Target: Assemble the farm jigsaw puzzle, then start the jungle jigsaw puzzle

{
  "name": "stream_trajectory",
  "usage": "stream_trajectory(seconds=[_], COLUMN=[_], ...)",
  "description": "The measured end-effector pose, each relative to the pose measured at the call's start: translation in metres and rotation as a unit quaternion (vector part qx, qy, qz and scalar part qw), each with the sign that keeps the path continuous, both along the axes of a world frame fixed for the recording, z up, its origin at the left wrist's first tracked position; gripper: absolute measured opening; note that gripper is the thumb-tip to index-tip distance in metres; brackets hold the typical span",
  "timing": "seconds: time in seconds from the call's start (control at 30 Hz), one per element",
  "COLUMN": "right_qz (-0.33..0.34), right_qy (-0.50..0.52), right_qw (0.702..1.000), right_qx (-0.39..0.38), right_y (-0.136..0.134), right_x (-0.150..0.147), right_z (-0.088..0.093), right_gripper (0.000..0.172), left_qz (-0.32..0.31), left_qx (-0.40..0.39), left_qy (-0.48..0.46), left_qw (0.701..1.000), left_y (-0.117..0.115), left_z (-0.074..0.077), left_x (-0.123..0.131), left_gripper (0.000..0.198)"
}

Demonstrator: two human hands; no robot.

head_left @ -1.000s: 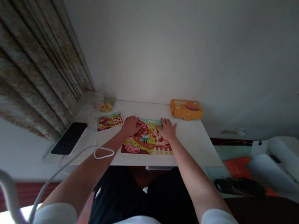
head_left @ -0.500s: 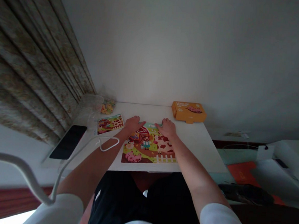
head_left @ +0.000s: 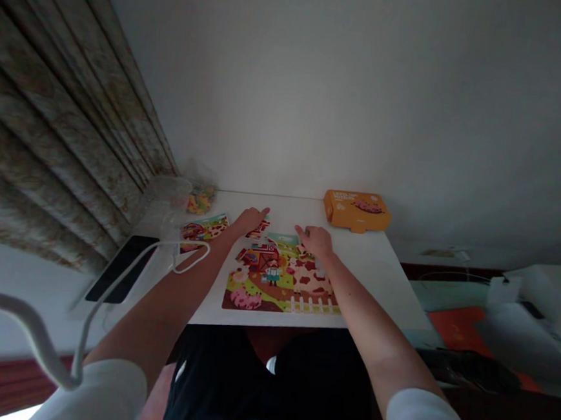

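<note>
- So the farm puzzle (head_left: 279, 284) lay flat on the white table (head_left: 378, 263) right in front of me, near edge close to the table's edge: barn, cow, pink pig, little white fence.
- A loose section (head_left: 259, 228) with red barn bits on it sat at the puzzle's 11 o'clock, just off the main picture, its other side covered by my fingers.
- My left hand (head_left: 249, 222) was on that section, thumb stuck out toward 1 o'clock, fingers curled in. Can't tell if I was really pinching it or just touching it.
- My right hand (head_left: 315, 240) was over the 1 o'clock corner, thumb out toward 11, fingers bent. Can't tell if anything was pinched there.
- Small picture card (head_left: 204, 228) with the same farm scene at 10 o'clock, just past my left wrist.
- Behind that, a clear bag (head_left: 200, 198) of colourful bits, with a clear plastic container (head_left: 162, 204) next to it.
- Orange box (head_left: 358, 209) with a pink pig on it between 1 and 2 o'clock, near the wall.
- Black phone (head_left: 120, 259) over at 9, a white cable (head_left: 15, 307) running in front of it.
</note>
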State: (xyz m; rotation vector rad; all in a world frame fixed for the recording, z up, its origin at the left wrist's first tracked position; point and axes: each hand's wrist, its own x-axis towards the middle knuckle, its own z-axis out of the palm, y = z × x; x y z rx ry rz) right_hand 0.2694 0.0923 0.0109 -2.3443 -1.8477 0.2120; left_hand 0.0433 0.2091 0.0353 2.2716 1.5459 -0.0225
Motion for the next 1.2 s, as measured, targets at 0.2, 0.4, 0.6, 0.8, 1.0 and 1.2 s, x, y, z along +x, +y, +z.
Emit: stream_trajectory(seconds=[0.2, 0.4, 0.6, 0.8, 1.0, 1.2], right_qz=[-0.056, -0.01, 0.107, 0.119, 0.066, 0.131], right_qy=[0.081, 0.016, 0.01, -0.002, 0.006, 0.002], right_qw=[0.995, 0.996, 0.989, 0.991, 0.998, 0.989], right_qx=[-0.001, 0.083, 0.107, 0.054, -0.011, 0.071], right_y=[0.023, 0.027, -0.025, -0.059, -0.026, -0.036], right_x=[-0.012, -0.027, -0.033, -0.038, -0.027, -0.042], right_z=[0.01, 0.01, 0.006, -0.007, -0.009, -0.007], right_gripper=[0.08, 0.057, 0.052, 0.052, 0.054, 0.051], left_qz=[-0.005, -0.001, -0.083, -0.152, -0.127, -0.136], left_qx=[0.006, 0.139, 0.209, 0.171, 0.142, 0.171], left_qy=[0.013, -0.029, -0.011, 0.0, 0.015, -0.008], left_qw=[1.0, 0.99, 0.974, 0.974, 0.981, 0.976], left_y=[0.0, -0.019, -0.084, -0.128, -0.104, -0.128], left_z=[-0.006, -0.011, -0.01, -0.021, -0.026, -0.025], left_x=[0.0, -0.003, -0.014, -0.015, -0.015, -0.015], left_gripper=[0.07, 0.044, 0.04, 0.045, 0.054, 0.05])
